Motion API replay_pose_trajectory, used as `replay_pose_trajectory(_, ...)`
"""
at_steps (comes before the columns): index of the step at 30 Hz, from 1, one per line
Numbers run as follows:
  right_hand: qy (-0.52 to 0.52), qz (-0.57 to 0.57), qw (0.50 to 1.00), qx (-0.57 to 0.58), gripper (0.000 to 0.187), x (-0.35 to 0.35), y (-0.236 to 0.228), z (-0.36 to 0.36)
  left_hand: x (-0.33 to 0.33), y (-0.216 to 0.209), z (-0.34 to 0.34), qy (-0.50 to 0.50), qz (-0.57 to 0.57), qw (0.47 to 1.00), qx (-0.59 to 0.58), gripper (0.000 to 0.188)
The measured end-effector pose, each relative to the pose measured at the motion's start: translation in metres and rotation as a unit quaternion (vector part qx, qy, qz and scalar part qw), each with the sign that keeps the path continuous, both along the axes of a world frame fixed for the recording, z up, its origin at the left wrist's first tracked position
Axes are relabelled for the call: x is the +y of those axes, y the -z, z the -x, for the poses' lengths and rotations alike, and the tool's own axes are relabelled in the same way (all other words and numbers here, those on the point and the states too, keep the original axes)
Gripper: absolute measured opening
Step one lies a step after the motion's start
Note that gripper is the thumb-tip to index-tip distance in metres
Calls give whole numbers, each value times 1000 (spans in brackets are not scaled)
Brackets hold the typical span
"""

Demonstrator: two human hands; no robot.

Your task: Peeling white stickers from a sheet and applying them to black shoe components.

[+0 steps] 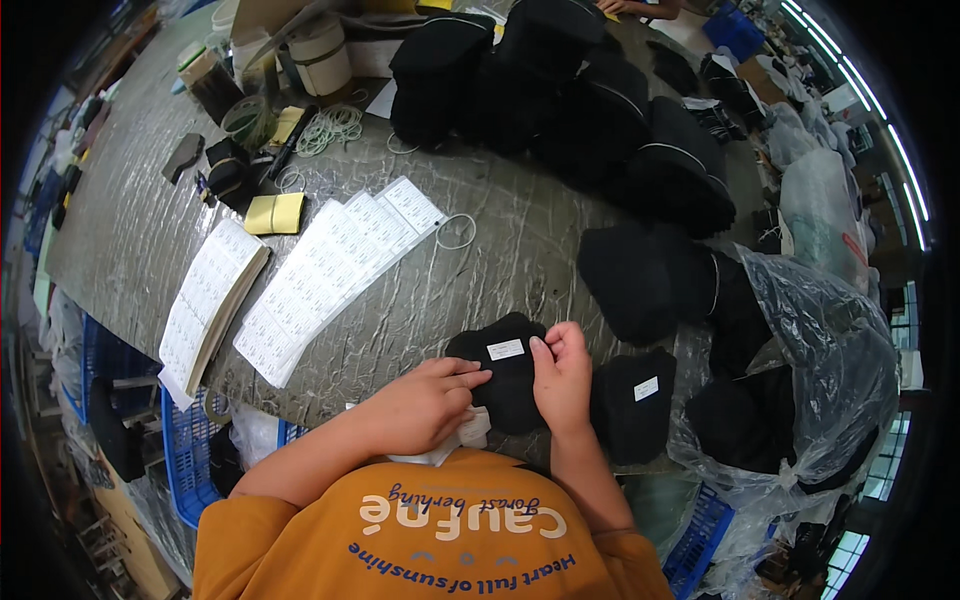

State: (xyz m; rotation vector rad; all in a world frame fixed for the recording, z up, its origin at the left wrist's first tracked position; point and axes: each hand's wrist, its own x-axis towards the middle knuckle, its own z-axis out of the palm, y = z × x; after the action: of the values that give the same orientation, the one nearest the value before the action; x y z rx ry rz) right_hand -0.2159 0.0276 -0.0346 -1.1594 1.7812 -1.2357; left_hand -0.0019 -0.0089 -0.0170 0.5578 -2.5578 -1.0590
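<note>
A black fabric piece (516,395) lies at the table's near edge with a small white label (506,349) on its upper part. My left hand (430,402) reaches over its left side, fingertips on the cloth. Beneath that hand pokes out a crumpled white strip (474,428), apparently held by the curled fingers. At the fabric's right edge is my right hand (562,375), thumb and forefinger drawn together beside the label; whatever they pinch is hidden. Just to the right rests another black piece (630,430) bearing a similar white label (646,388).
Printed label sheets (320,290) fan out beside a thick label pad (210,300). Banded black bundles (640,160) fill the far right, and a clear plastic bag (820,340) wraps more. Rubber bands (330,128), a yellow pad (274,214) and jars stand far left. Blue baskets (190,460) sit below.
</note>
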Motion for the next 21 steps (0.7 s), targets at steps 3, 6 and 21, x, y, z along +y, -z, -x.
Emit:
replay_pose_trajectory(3,3,-6,997,-77,11,5,-5,5,-1,-2,-2,-5,-27,1000,15,20)
replay_pose_trajectory(6,32,1,993,-111,11,15,-21,10,-4,-3,-1,7,-37,999,6,19)
replay_pose_trajectory(21,102,15,874,474,21,59,-98,78,-11,-10,5,-123,-172,976,61,14)
